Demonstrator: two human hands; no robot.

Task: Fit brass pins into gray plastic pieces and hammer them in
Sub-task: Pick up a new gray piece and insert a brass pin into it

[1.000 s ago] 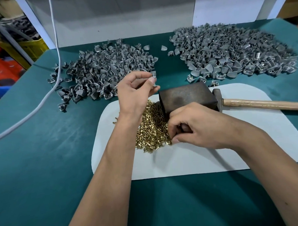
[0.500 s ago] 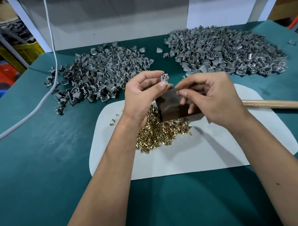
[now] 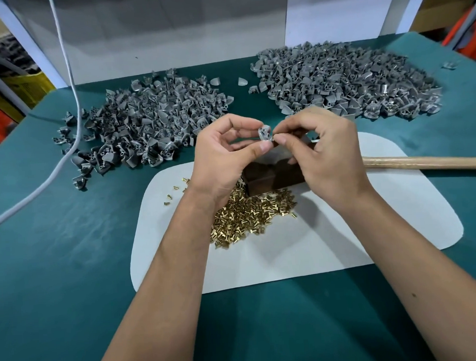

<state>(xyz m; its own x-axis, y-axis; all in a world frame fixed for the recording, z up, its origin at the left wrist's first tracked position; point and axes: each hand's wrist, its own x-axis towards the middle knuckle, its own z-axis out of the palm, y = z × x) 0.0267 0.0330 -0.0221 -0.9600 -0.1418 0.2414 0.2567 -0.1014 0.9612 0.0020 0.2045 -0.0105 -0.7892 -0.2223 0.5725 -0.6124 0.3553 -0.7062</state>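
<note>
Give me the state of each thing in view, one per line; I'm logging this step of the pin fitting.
left hand: raised, pinching the gray piece
gray piece: held in the air between both hands
right hand: fingertips pinched together at the gray piece; a pin cannot be made out
brass pins: loose heap on the white mat
hammer: lying on the mat, untouched
dark block: resting on the mat
</note>
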